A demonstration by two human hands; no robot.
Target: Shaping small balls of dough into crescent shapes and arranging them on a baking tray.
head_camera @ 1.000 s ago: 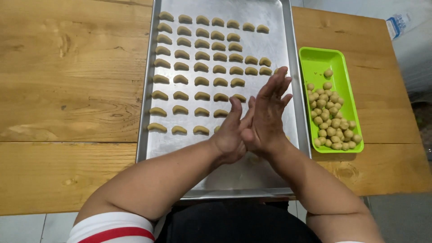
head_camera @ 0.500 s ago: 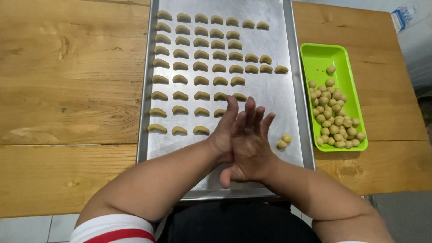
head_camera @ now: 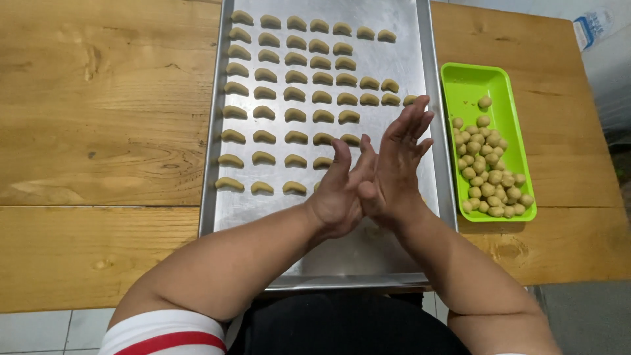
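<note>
Pale crescent-shaped dough pieces (head_camera: 296,89) fill half the steel baking tray (head_camera: 420,39); many dough balls (head_camera: 490,177) remain in the green plastic tray (head_camera: 470,82); left hand (head_camera: 338,190) and right hand (head_camera: 397,164) press palms together, contents hidden.

You see a wooden table (head_camera: 98,98) of wide planks, with a seam running across it near the front edge. A steel baking tray (head_camera: 394,59) lies on the table. It carries rows of crescent-shaped dough pieces (head_camera: 295,90) set apart from one another, filling its far and left part. Just beside its right rim stands a green plastic tray (head_camera: 473,75). Small dough balls (head_camera: 490,177) lie heaped at its near end. A tiled floor (head_camera: 39,329) shows below the table edge.
</note>
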